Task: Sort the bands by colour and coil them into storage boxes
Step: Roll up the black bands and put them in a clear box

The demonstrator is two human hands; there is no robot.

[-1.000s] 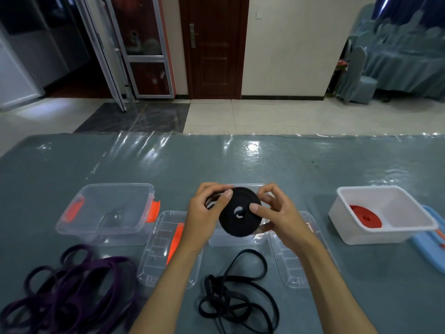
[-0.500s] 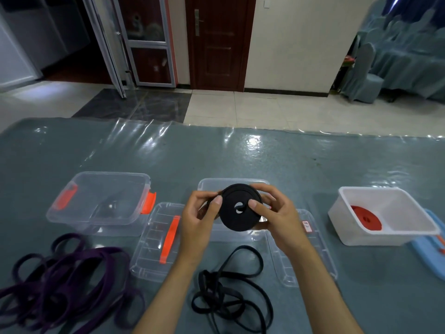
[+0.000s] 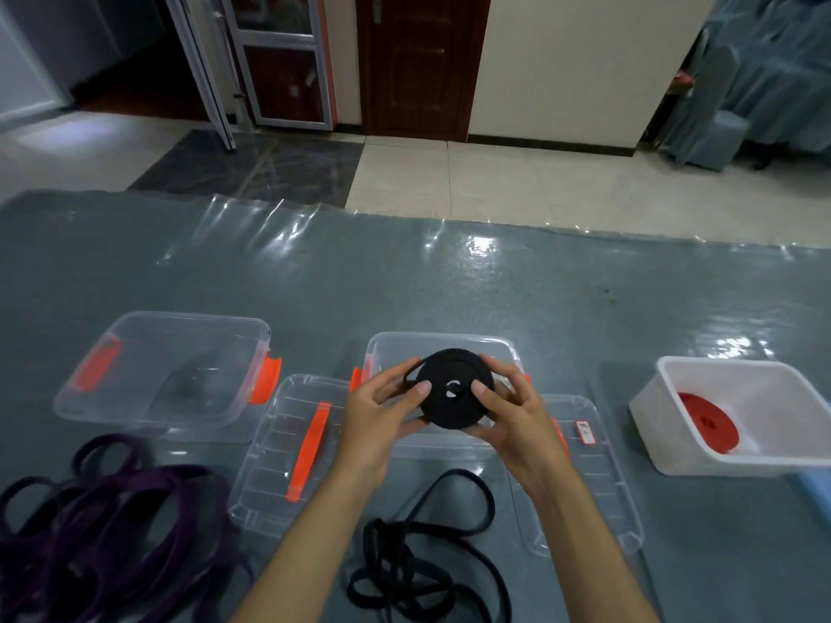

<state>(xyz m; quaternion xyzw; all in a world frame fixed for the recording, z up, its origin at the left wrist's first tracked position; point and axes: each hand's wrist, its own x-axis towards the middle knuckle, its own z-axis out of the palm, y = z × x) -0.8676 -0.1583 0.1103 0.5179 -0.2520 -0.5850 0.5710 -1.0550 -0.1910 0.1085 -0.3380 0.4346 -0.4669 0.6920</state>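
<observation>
— Both hands busy?
— Yes: my left hand and right hand pinch the black coil between them, above the clear box — I'd lower it flat, keeping it tight.

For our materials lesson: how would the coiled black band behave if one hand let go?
The coiled black flat band, gripped by left hand and right hand, would probably spring loose; its outer end already lifts. Likely floppy, like the loose black bands.

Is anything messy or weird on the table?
Nothing is broken or spilled. The purple bands and the loose black bands lie in tangled heaps near the table's front edge, not yet coiled. One end loops loose off the black coil beside the left hand.
</observation>
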